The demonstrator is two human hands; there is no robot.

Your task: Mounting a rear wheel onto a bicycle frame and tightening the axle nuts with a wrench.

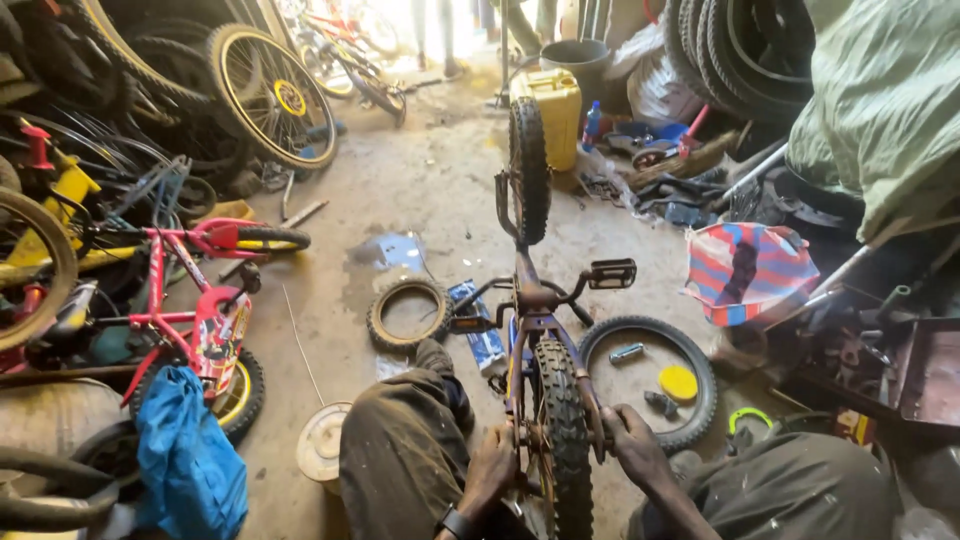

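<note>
Gripping upturned bike's rear wheel (565,440) at axle: L hand (492,468) & R hand (632,443) closed on frame; keep pressure even both sides.

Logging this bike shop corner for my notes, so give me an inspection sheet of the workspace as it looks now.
Surface: dusty concrete floor, wet patch near the middle.
Job's things: upside-down small bicycle; knobby rear wheel between both hands.
Clutter: loose tyre with small parts inside, smaller tyre, red kids' bike, blue bag, yellow jerrycan.
Hands: left hand and right hand at the wheel's axle; grip unclear.
Cables: nothing seen.
Surroundings: stacked wheels and tyres, green tarp.
</note>
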